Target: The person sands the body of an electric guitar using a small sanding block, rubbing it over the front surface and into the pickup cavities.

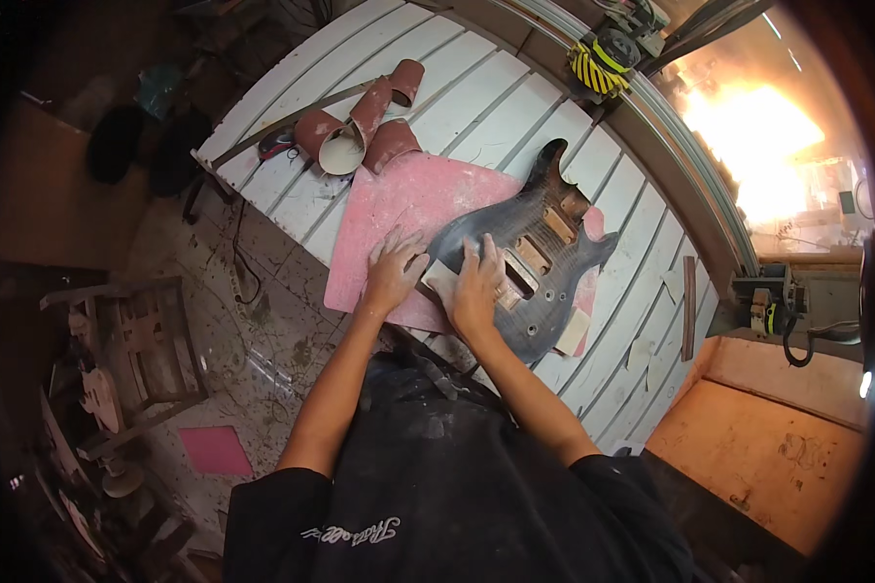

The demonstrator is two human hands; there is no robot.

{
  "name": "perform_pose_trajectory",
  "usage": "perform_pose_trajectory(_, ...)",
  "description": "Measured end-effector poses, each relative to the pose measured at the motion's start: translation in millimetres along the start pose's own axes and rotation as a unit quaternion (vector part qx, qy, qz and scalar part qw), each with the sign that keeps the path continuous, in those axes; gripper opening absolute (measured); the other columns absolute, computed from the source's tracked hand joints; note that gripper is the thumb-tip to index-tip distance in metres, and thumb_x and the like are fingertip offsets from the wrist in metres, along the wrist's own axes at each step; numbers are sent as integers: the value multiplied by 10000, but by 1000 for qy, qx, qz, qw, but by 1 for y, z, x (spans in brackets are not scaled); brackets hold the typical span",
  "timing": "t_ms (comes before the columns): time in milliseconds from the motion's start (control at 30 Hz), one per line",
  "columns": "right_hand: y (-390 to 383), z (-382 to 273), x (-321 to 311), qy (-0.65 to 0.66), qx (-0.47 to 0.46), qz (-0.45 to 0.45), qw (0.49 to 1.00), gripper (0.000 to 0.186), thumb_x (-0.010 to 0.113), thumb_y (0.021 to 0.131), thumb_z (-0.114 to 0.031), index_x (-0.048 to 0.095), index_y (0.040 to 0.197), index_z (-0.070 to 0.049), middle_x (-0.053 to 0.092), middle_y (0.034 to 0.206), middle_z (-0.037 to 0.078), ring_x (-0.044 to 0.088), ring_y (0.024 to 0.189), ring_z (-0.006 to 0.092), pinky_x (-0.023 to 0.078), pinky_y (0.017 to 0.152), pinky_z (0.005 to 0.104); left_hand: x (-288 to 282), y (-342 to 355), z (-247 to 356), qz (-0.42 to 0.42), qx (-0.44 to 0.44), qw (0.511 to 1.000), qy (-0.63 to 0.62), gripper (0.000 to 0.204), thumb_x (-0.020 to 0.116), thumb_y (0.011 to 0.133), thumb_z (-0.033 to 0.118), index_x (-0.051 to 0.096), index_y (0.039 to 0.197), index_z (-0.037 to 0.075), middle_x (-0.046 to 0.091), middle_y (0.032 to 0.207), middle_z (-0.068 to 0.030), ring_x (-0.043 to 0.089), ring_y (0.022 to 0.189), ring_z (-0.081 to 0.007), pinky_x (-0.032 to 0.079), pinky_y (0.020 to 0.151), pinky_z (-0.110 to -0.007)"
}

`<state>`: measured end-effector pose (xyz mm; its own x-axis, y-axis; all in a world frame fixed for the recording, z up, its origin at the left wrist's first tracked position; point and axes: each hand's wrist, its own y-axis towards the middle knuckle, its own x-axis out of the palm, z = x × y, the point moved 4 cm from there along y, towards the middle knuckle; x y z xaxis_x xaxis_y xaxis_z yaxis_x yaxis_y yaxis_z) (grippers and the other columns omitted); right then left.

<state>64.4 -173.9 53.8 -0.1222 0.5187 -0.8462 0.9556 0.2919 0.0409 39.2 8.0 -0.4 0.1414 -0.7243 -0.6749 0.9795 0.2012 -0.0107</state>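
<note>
Broadly, a white slatted table (306, 60) spans the upper middle, bearing a pink sheet (384, 199) and, on that, a dark guitar body (544, 293) just off centre toward two o'clock; brown paper curls (371, 109) sit at eleven. At the body's nine o'clock edge the left hand (394, 272) lies open, fingers spread — the right hand (476, 290), fingers extended, rests over it at eight, touching a pale block (440, 279), whether gripping I cannot tell.
</note>
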Motion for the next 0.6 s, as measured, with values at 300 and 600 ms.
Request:
perform_pose_trajectory(300, 20, -2, -5, -9, -42, 74, 996, 910, 894, 819, -344, 450, 1566, -76, 291, 1689, 248, 264, 1539, 511, 248, 1206, 653, 6, 6, 8, 10, 2, 1000, -4, 378, 628, 1045, 398, 758, 1282, 134, 627, 1543, -61, 381, 1574, -327, 200, 1275, -522)
perform_pose_trajectory(600, 7, 5, -11, -11, -7, 48, 999, 843, 867, 848, -297, 456, 1550, -77, 307, 1674, 273, 271, 1531, 530, 248, 1200, 665, 1, 3, 10, 24, 7, 1000, 16, 347, 630, 1047, 380, 765, 1244, 129, 630, 1542, -43, 395, 1563, -321, 229, 1257, -529)
